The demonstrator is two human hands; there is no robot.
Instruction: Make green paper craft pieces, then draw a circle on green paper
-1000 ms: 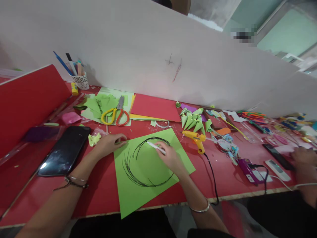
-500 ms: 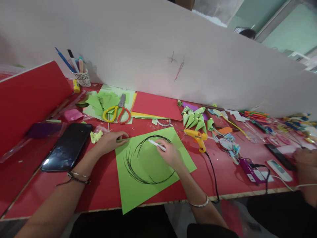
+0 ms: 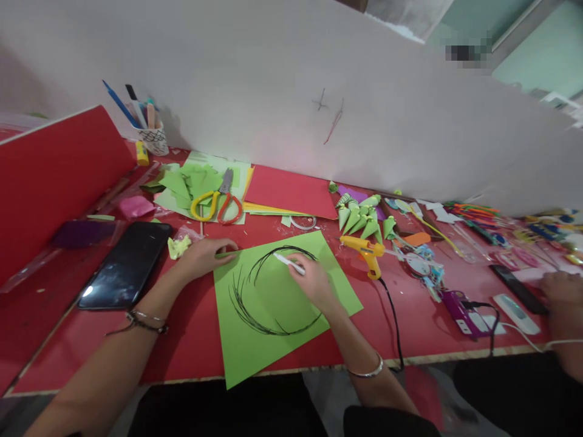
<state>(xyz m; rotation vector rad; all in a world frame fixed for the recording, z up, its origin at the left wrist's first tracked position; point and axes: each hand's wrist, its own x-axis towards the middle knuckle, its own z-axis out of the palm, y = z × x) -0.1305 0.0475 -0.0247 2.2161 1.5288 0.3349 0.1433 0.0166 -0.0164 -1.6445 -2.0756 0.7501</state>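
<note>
A sheet of green paper [image 3: 282, 291] lies slanted on the red table, its front corner jutting over the edge. Loose black strokes form a rough ring on it. My right hand [image 3: 314, 282] is closed round a white marker [image 3: 290, 263], its tip at the ring's upper left. At the sheet's top left corner rests my left hand [image 3: 207, 258], thumb and forefinger curved apart with a gap between them. Crumpled pale yellow paper [image 3: 178, 247] is beside that hand. Yellow-and-red-handled scissors [image 3: 221, 200] lie beyond it.
Right of the sheet is a yellow glue gun [image 3: 367, 252] with a black cord. Green paper cones [image 3: 359, 218] sit behind it. A phone [image 3: 127, 267] lies at left, near a pen cup [image 3: 153, 138]. Another person's hand [image 3: 562, 294] is at far right.
The camera view has shifted slightly. Both hands keep nearly the same place on the paper, and the marker tip stays at the ring's upper left.
</note>
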